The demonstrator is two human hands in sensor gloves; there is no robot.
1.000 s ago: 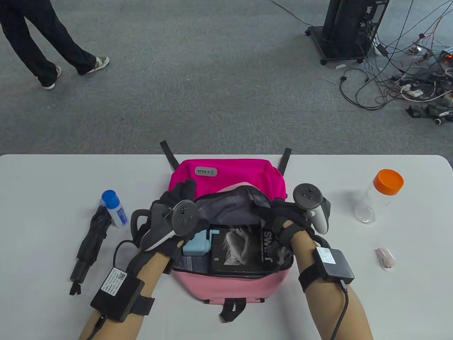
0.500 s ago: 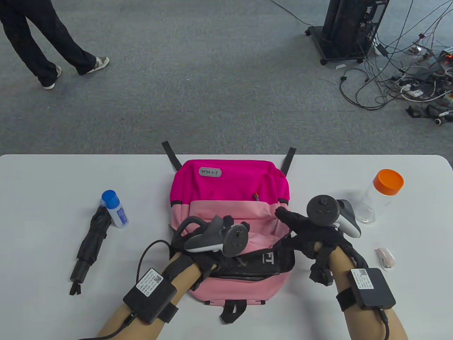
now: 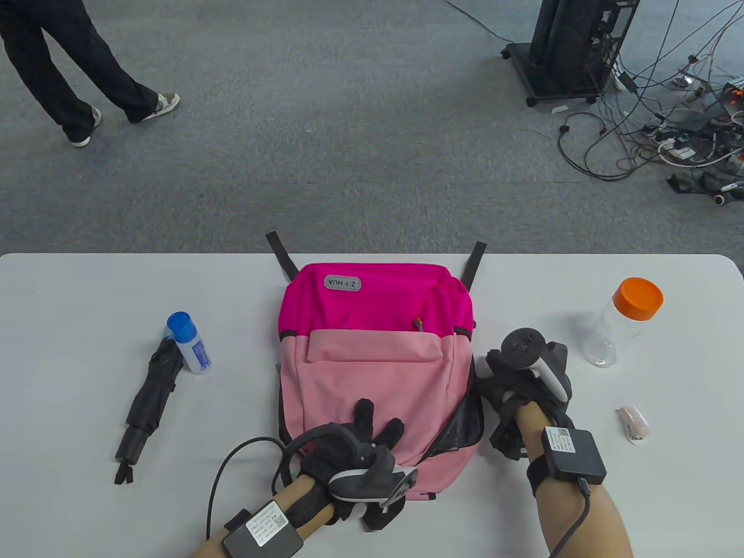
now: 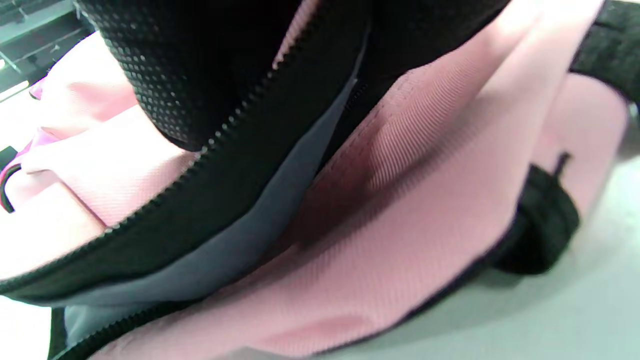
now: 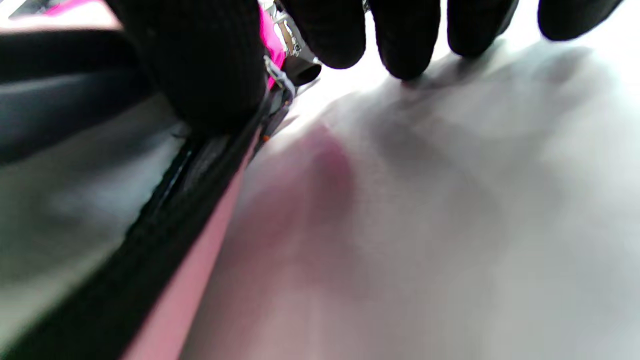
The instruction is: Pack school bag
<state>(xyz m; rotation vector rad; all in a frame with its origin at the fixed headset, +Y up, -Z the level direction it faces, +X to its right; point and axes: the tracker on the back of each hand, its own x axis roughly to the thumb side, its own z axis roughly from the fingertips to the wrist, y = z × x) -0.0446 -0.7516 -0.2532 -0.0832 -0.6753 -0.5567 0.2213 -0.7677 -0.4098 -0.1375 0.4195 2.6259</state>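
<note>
Backpack [image 3: 372, 360]: flap, which I held wide open a second ago with a book and a light blue item showing inside, now lies down over the front; contents hidden, only a dark gap left along its right edge.

My left hand [image 3: 349, 447]: come back from the far rim of the opening to the near end of the flap, fingers lying on the pink fabric.

My right hand [image 3: 517, 383]: out of the opening, now at the bag's right edge by the zipper [image 5: 275, 80].
</note>
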